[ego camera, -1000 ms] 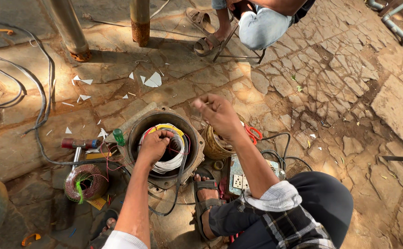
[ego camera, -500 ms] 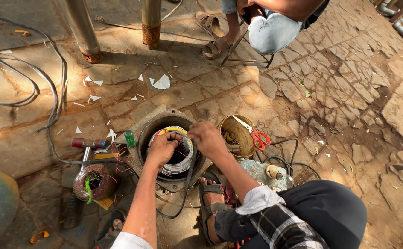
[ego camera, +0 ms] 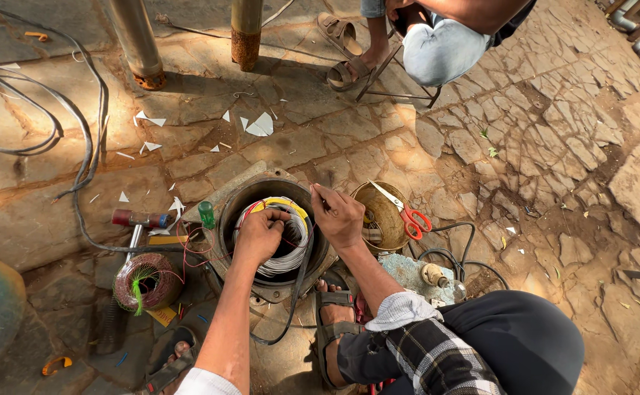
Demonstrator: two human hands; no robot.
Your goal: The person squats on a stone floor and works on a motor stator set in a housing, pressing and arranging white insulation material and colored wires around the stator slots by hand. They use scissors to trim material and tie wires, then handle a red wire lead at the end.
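Hands covering motor housing windings, fingertips hidden, grip unclear

Both hands close together, low in front of the knees. Left hand palm down, fingers curled in a loose fist, forearm bare and stretched forward. Right hand just beside it, fingers pinched, wrist bent, checked sleeve rolled to the elbow.
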